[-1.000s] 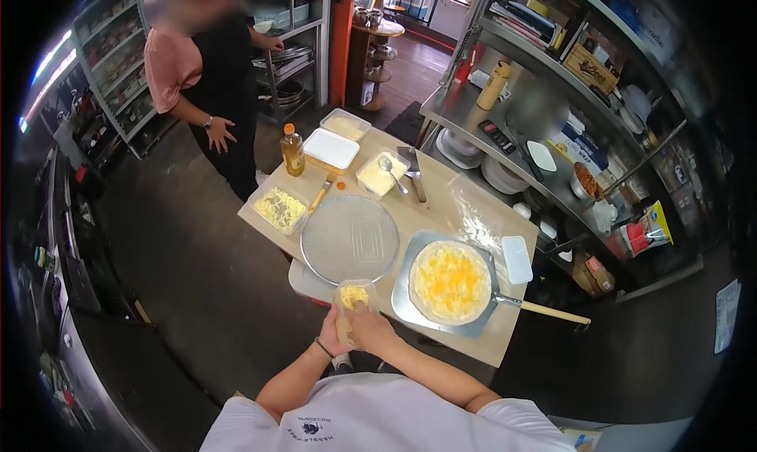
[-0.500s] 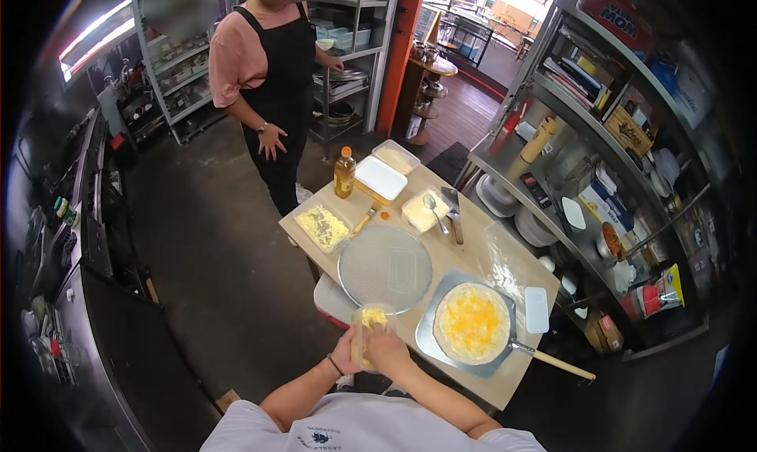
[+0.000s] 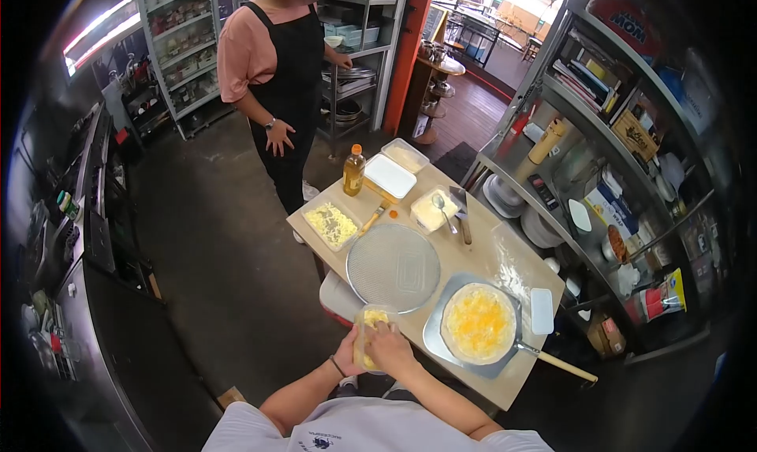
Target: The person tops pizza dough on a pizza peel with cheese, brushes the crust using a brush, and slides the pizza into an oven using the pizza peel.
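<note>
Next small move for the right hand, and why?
Probably lift the right hand from the tub with a pinch of shreds and bring it over the pizza. Its fingers reach into the tub, the left hand holds the tub, and the pizza lies uncovered on the peel beyond, within a short swing.

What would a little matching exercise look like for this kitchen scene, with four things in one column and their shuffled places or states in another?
Things
1. bottle
2. topped dough
3. spoon
4. the wearer's left hand

Places or states
A. lying flat on the metal peel
B. gripping a container of yellowish shreds
C. standing upright, with an orange cap
D. resting in a tub of pale food

Right pairs
1-C, 2-A, 3-D, 4-B
</note>
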Available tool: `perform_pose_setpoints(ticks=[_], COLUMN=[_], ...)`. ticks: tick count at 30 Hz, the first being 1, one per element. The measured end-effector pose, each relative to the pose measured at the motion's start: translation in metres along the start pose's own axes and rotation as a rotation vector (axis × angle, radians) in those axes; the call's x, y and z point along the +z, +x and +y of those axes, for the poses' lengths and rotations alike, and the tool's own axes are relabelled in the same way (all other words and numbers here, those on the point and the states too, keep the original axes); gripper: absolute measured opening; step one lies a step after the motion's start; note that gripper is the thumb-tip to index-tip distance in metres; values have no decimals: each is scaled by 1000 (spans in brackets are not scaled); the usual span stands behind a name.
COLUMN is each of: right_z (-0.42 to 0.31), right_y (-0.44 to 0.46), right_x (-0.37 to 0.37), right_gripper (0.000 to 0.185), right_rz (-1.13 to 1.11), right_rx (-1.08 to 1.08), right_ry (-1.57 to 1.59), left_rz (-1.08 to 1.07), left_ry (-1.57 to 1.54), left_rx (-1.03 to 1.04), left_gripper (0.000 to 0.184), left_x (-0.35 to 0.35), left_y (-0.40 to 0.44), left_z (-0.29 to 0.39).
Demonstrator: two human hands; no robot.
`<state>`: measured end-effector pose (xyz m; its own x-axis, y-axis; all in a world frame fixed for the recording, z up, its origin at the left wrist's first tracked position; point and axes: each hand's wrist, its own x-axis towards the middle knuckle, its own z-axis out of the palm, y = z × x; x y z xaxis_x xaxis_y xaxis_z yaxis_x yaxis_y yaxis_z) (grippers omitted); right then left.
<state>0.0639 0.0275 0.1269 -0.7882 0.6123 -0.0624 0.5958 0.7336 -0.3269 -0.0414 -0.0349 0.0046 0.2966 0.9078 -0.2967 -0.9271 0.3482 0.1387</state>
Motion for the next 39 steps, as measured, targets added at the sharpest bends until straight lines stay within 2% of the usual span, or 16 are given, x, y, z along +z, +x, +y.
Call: perform_pose_setpoints(ticks=[5, 7, 10, 15, 18, 20, 21, 23, 25, 26, 27, 28, 30, 32, 35, 39], right_z=[11, 14, 29, 70, 108, 123, 118, 147, 194, 196, 204, 199, 214, 217, 221, 220], right_y=[-21, -23, -38, -68, -97, -128, -144, -168, -204, -218, -229, -225, -238, -240, -237, -229], right_x=[27, 18, 12, 7, 18, -3, -32, -16, 28, 16, 22, -4, 2, -4, -10, -1], right_gripper=[29, 40, 42, 38, 35, 35, 36, 32, 25, 19, 16, 14, 20, 30, 33, 29], right_rz=[-24, -127, -80, -228, -135, 59, 33, -36, 289, 5, 30, -152, -178, -200, -242, -112], right_rx=[-67, -37, -131, -175, -173, -213, -113, 81, -290, -182, -148, 27, 14, 66, 105, 229], right_ry=[32, 137, 127, -24, 131, 278, 241, 156, -302, -134, -52, 96, 289, 511, 723, 657], left_rz=[46, 27, -14, -38, -63, -57, -26, -41, -119, -200, 18, 34, 133, 40, 101, 147], left_ry=[59, 53, 116, 42, 109, 84, 100, 7, -205, -254, -196, -177, -180, -177, -150, 63], left_rx=[30, 71, 133, 11, 106, 124, 161, 232, 145, 119, 85, 140, 145, 137, 131, 165], left_gripper=[69, 69, 70, 72, 74, 74, 73, 73, 66, 65, 72, 72, 73, 76, 78, 80], left_x=[11, 12, 26, 33, 36, 26, 33, 39, 49, 37, 27, 33, 25, 22, 18, 34], left_y=[-20, -24, -20, 4, 30, 49, 58, 82, 95, 101, 104, 104, 93, 86, 81, 96], left_z=[-18, -27, -47, -94, -136, -170, -188, -227, -257, -275, -294, -306, -333, -336, -335, -315])
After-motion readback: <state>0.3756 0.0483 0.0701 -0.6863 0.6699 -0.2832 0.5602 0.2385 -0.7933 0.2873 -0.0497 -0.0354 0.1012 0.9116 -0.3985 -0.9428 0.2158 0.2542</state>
